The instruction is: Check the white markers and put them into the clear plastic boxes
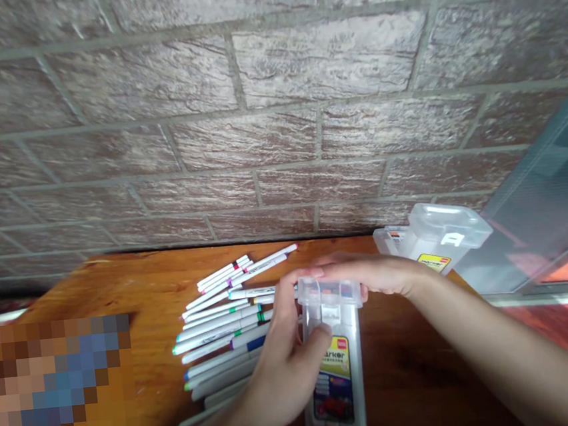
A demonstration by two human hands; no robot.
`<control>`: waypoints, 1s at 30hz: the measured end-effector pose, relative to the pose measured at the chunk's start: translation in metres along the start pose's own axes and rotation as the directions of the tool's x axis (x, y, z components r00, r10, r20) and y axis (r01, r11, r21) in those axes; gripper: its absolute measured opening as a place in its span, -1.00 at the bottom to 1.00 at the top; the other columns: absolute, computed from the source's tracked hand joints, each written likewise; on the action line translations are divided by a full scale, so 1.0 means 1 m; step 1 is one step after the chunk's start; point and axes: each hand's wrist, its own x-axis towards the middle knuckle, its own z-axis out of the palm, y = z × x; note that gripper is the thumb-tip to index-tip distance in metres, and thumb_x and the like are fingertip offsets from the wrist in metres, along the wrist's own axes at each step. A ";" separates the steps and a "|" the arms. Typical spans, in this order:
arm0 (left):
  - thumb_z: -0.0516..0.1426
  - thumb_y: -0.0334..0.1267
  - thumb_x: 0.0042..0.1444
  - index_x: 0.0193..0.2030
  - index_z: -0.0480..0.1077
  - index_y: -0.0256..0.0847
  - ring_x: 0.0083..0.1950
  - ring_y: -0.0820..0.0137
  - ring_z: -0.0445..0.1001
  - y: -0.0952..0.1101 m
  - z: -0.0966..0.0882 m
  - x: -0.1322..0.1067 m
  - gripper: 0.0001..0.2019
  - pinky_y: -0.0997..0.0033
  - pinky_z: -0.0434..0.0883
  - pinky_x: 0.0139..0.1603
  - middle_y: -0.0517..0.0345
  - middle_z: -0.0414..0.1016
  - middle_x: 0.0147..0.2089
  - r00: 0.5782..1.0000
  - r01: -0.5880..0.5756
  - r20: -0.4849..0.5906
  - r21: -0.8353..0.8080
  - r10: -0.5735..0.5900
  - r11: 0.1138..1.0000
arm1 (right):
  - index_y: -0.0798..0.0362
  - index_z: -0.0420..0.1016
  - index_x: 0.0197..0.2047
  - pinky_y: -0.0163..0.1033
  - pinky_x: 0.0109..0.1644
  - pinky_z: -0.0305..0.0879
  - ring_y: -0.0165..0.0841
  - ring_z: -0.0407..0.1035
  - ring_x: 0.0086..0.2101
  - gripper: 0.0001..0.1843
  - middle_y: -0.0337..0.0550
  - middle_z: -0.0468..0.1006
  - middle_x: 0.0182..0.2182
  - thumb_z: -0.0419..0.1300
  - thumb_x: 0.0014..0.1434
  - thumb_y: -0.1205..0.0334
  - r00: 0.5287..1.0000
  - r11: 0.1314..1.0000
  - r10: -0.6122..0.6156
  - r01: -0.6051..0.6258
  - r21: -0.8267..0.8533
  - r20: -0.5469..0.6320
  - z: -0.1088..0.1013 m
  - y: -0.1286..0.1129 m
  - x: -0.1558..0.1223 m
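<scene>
A clear plastic marker box (358, 380) with a yellow and dark label stands upright before me, its latched lid (329, 292) on top. My left hand (291, 359) wraps around the box's left side, thumb on the front near the latch. Behind the lid, my right hand (365, 272) reaches across and touches the back of it; most of its fingers are hidden by the lid. Several white markers (219, 326) with coloured ends lie in a loose row left of the box, partly covered by my left hand and forearm.
A second clear box (444, 234), marked with a white letter A, stands at the table's right rear. The wooden table (140, 287) meets a brick wall (256, 135). On the right is a translucent grey panel (539, 202). A pixelated patch covers the lower left.
</scene>
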 end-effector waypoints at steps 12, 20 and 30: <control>0.12 -0.32 0.35 0.36 0.11 -0.11 0.38 0.09 0.35 -0.007 -0.004 -0.001 -0.52 0.03 0.31 0.40 -0.06 0.36 0.32 0.994 -0.063 -0.094 -0.031 0.059 0.998 | 0.01 0.53 0.03 -0.37 -0.40 0.25 -0.39 0.33 -0.34 -0.42 -0.23 0.51 -0.23 0.33 0.22 -0.32 0.996 0.987 -0.091 0.088 -0.135 -0.018 0.006 -0.022 -0.021; 0.14 -0.32 0.36 0.34 0.13 -0.05 0.18 0.16 0.48 -0.008 -0.007 -0.010 -0.53 0.15 0.48 0.18 -0.02 0.38 0.25 0.993 -0.091 -0.082 -0.060 0.086 0.994 | -0.11 0.35 0.38 -0.13 0.16 0.41 -0.10 0.47 0.13 -0.21 -0.11 0.55 0.21 0.49 0.17 -0.03 0.969 0.845 -0.239 0.237 -0.480 0.059 0.014 -0.034 -0.048; 0.13 -0.24 0.41 0.31 0.14 -0.02 0.13 0.17 0.51 -0.008 -0.011 -0.013 -0.60 0.19 0.53 0.09 -0.03 0.38 0.21 0.987 -0.148 -0.078 -0.089 0.141 0.985 | -0.11 0.67 0.05 -0.21 -0.12 0.45 -0.14 0.58 -0.19 -0.57 -0.19 0.74 -0.16 0.52 0.12 0.06 0.912 0.687 -0.409 0.295 -0.665 -0.019 0.032 -0.047 -0.051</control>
